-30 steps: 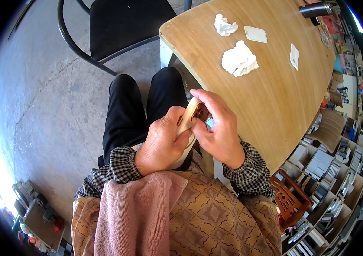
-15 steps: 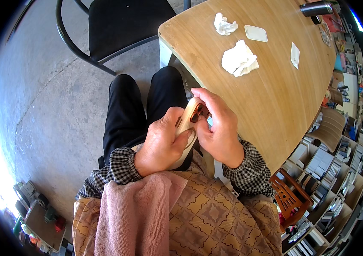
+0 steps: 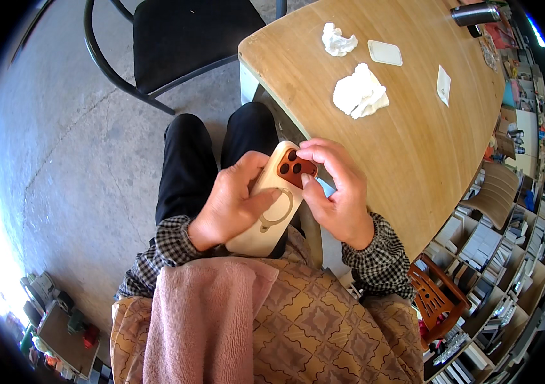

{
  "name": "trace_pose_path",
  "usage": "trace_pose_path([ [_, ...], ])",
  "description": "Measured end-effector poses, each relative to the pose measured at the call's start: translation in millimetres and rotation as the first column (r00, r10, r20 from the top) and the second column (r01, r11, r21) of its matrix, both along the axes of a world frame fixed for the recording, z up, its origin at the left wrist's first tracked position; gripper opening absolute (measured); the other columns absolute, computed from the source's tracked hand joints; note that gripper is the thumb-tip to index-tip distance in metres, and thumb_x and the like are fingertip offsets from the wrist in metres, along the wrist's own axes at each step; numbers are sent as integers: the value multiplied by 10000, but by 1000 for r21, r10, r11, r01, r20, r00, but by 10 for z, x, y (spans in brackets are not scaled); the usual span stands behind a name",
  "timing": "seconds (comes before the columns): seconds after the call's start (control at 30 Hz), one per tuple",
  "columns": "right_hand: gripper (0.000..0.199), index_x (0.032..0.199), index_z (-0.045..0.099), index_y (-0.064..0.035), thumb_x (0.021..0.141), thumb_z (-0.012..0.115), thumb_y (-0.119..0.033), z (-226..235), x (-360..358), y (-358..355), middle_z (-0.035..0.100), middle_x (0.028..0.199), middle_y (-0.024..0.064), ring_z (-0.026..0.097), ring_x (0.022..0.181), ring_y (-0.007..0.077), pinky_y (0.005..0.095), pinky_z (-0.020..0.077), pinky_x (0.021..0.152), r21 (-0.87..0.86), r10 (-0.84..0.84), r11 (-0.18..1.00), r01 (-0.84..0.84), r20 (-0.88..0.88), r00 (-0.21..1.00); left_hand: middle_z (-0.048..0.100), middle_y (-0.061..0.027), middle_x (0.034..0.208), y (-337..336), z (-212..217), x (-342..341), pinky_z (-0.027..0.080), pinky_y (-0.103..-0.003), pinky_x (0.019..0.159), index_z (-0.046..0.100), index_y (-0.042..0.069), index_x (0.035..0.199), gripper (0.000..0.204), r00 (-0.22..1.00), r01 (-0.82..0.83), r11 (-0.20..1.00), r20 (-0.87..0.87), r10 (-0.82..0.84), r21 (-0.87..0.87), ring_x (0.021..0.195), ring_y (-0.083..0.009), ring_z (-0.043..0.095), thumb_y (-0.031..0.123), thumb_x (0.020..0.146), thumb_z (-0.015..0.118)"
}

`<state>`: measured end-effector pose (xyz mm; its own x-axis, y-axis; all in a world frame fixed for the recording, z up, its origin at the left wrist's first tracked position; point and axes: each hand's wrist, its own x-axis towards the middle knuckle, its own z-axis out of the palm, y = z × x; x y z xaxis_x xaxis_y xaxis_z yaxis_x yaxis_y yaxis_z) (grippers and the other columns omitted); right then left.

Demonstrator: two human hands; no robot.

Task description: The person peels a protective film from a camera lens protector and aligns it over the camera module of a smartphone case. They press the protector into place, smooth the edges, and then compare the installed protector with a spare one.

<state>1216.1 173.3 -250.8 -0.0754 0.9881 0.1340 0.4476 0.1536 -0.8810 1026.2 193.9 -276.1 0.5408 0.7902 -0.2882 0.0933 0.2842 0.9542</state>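
On the pale wooden table (image 3: 413,160) lie two crumpled white tissues (image 3: 360,92), a rounded white rectangle (image 3: 385,53) and a small white slip (image 3: 443,86), with a dark cylindrical container (image 3: 475,14) near the far edge. A black chair (image 3: 192,45) stands beside it on grey floor (image 3: 93,173). A pink towel (image 3: 205,313) hangs at the lower edge.

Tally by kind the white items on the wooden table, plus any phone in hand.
Crumpled wads: 2
Flat rounded rectangle: 1
Flat pointed piece: 1
Cased phone in the left hand: 1
Total: 5
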Motion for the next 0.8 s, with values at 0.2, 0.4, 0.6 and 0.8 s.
trace_pose_path([
  [0.2,301,974,615,-13,698,586,103,33,115,141,583,934,142,599,773,263,329,520,661,98,143,984,-148,59,988,603,-61,944,155,90,-103,467,-235,736,499,-32,1122,309,984,146,971,129,-123,-188,861,-81,562,17,843,622],
  [0.4,300,940,629,-28,701,554,137,13,170,176,539,902,110,564,726,204,287,483,634,55,292,952,-303,145,945,606,-66,951,72,62,-121,463,-241,763,498,-32,1123,320,972,194,957,172,-158,-214,881,-87,560,29,839,632],
  [0.6,265,852,652,-70,638,617,82,4,141,195,531,818,72,560,729,228,312,485,592,180,253,939,-294,221,942,611,-76,958,47,37,-117,463,-245,768,491,-38,1131,325,969,200,955,187,-160,-221,893,-96,563,13,840,627],
  [0.8,235,831,641,-71,639,620,62,53,108,186,535,826,77,556,742,232,327,479,608,140,266,941,-309,259,929,614,-78,957,21,50,-103,460,-241,773,495,-36,1113,310,969,175,941,220,-113,-289,892,-99,564,5,836,627],
])
